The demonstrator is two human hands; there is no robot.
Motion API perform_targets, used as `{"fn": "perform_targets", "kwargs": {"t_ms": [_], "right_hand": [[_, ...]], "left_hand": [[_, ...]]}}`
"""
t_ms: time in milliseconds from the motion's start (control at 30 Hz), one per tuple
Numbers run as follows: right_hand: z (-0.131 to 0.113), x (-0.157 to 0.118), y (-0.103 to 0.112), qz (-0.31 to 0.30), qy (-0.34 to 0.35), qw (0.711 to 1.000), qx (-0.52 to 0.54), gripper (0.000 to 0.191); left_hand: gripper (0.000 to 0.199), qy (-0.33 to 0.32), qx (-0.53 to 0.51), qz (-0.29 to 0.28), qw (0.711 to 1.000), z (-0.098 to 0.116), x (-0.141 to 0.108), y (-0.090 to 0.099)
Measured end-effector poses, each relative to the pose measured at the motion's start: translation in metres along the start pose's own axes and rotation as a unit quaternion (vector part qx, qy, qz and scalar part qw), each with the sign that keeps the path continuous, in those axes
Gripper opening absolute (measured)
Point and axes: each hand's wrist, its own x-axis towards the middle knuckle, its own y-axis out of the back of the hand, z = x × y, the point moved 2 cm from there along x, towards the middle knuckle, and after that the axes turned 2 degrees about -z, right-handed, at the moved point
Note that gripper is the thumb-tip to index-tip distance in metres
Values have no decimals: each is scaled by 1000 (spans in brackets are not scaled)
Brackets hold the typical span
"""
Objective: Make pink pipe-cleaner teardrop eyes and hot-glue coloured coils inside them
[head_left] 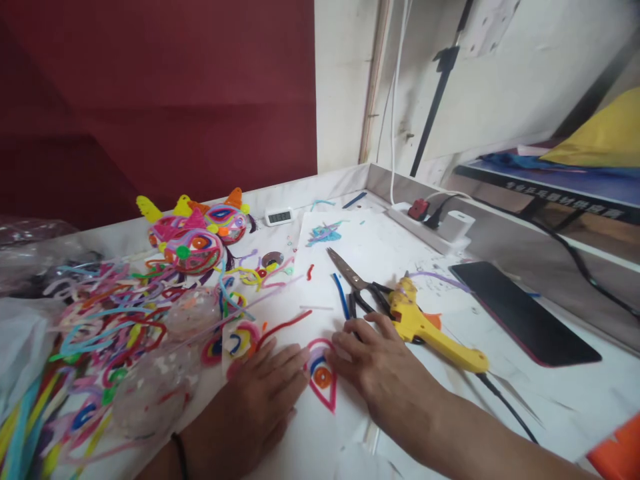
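Observation:
An eye-shaped piece of fuzzy pipe cleaners [323, 379] lies on the white tabletop, pink outside, with blue and white arcs and an orange disc within. My left hand [267, 400] rests flat at its left edge, fingers stretched and fingertips touching the outline. On the opposite edge, my right hand [373, 370] has bent fingers, its thumb and forefinger gripping the pink rim. Scissors [357, 280] lie beyond my right hand, beside a yellow hot glue gun [425, 327]. A red pipe cleaner [285, 327] runs just above my left fingers.
Loose coloured pipe cleaners [115, 327] and clear plastic domes [155, 390] crowd the left. Behind them sit decorated animal-like figures [193, 243] and a small digital timer [279, 217]. At right are a phone [525, 310], a power strip [425, 230] and the glue gun's cord [507, 407].

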Motion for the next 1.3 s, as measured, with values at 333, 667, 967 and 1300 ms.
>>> {"fn": "perform_targets", "kwargs": {"t_ms": [333, 667, 967, 1300], "right_hand": [[-1, 1, -1, 3, -1, 1000, -4, 12], [-5, 1, -4, 12, -14, 1000, -21, 7], [-6, 4, -15, 121, 9, 991, -61, 6], [-3, 7, -15, 160, 11, 987, -16, 14]], "left_hand": [[36, -7, -38, 49, 998, -2, 6, 5], [30, -3, -24, 62, 998, -1, 8, 7], [26, 18, 20, 17, 1000, 2, 6, 11], [27, -11, 75, 142, 987, -4, 7, -11]]}}
